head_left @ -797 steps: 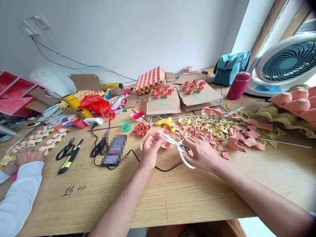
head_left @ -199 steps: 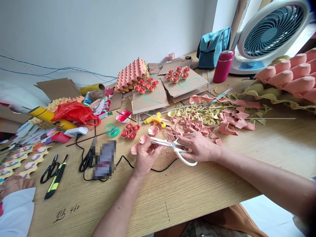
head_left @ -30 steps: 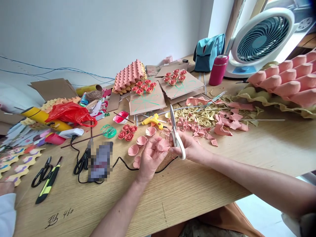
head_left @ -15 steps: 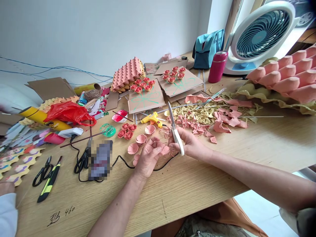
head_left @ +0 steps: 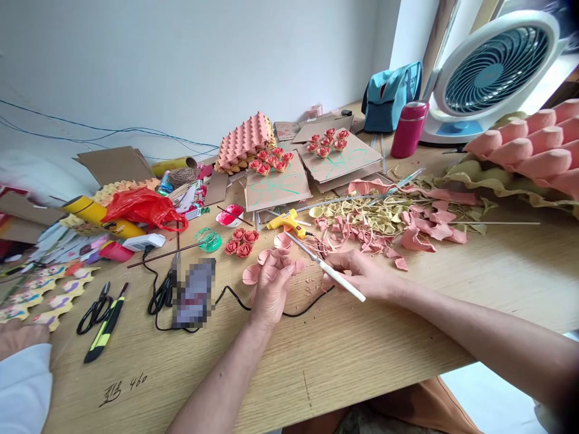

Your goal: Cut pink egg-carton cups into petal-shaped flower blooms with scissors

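Note:
My left hand [head_left: 272, 286] pinches a pink egg-carton cup [head_left: 296, 266] cut into petals; the fingers cover much of it. My right hand [head_left: 359, 272] is wrapped round the handles of white-handled scissors [head_left: 339, 279], whose blades point up and left above the cup, apart from it. Beside my left hand lie several pink cut cups [head_left: 251, 274]. Behind them sit red-painted paper roses [head_left: 241, 242] and a yellow glue gun [head_left: 287, 223]. Pink and yellow carton scraps [head_left: 368, 220] are heaped beyond my right hand.
At left lie black scissors [head_left: 94, 308], a utility knife [head_left: 107, 325] and a pixelated phone-like item [head_left: 195, 293] near a black cable. A co-worker's hand [head_left: 22, 337] rests at the left edge. Egg trays [head_left: 529, 144] and a fan [head_left: 495, 75] stand at right.
The scissors have swung from pointing nearly upright to slanting left, over the cup. The cup has turned in my left hand. The view has shifted slightly.

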### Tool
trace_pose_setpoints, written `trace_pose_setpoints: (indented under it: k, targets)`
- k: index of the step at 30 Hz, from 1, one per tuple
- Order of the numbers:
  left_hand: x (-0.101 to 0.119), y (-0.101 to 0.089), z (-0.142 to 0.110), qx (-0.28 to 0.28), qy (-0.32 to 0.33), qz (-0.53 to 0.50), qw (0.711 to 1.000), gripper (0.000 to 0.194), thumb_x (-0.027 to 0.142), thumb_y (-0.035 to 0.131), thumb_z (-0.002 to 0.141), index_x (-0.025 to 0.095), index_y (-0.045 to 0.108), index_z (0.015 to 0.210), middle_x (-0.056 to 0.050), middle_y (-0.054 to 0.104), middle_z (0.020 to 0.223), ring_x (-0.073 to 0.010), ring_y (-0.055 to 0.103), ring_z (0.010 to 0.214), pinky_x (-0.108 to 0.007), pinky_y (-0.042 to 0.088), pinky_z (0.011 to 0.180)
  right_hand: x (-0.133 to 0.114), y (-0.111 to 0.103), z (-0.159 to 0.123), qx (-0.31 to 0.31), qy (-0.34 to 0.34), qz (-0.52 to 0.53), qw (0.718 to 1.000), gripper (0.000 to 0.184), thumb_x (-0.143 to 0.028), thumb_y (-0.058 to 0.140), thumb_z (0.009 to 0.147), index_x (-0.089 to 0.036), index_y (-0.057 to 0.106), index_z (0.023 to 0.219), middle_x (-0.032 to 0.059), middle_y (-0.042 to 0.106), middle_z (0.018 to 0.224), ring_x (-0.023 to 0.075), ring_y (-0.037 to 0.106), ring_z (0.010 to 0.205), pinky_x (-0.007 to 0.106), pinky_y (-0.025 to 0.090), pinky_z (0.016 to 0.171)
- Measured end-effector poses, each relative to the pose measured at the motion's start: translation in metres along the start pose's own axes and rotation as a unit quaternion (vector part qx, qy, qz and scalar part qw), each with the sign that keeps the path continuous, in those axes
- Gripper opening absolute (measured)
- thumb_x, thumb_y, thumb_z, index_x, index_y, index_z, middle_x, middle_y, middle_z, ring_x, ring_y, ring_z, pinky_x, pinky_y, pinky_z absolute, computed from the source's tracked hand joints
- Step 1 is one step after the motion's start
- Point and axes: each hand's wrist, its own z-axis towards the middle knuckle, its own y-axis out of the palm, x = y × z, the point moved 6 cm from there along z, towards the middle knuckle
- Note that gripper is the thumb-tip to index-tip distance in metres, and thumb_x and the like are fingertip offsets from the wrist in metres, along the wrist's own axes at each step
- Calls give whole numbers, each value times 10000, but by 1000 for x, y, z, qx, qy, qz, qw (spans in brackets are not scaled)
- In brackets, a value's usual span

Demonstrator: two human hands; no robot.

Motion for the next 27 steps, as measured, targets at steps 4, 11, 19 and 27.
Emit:
trace_pose_setpoints:
  k: [4,11,19,27]
  targets:
    - [6,-2,1,28,39,15,999,307,252,829,706,211,658,958,42,598,796,-96,576,773,-238,475,811,-1,4,-3,-5,-25,-98,995,366,-460,554,946,-181,543,710,-37,475,590,105,403,534,241,280,499]
    - [9,-5,2,45,72,21,996,282,254,803,729,214,634,952,22,639,840,-115,624,781,-255,506,784,-5,1,-6,43,-87,-316,944,293,-383,527,964,-203,512,734,-11,509,611,129,420,555,284,247,561]
    - [10,-7,1,58,83,11,995,262,241,801,744,213,636,946,29,633,862,-94,604,792,-231,491,801,-9,3,-5,60,-135,-399,905,267,-381,506,985,-181,568,819,17,629,680,154,524,594,335,331,757]
    - [11,-9,0,66,89,28,993,266,235,783,759,221,619,968,29,634,882,-99,605,812,-254,494,840,-11,-1,-5,93,-131,-404,901,284,-428,548,963,-182,623,842,37,658,708,178,554,645,334,306,730]
